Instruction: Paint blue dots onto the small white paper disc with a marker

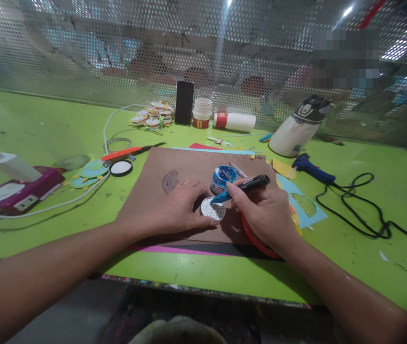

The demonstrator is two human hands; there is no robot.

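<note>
On the brown board (142,196), my left hand (178,205) steadies a small white disc (213,210), thumb at its near edge and fingers at the far left. Small dark marks cover the disc's top. My right hand (264,210) grips a marker (241,188) with a black rear end and a blue front part. Its tip meets, or nearly meets, the disc's upper face. Just behind the disc stands a small round tub (224,177) with blue on it. A red curved rim (251,234) shows partly beneath my right hand.
A clear protractor (170,181) lies left of the tub. Leftward are an orange cutter (120,153) and a purple power strip (24,188). Behind are a phone (184,102), paper cups (202,114) and a white bottle (294,131). A blue glue gun (314,169) trails black cord at right.
</note>
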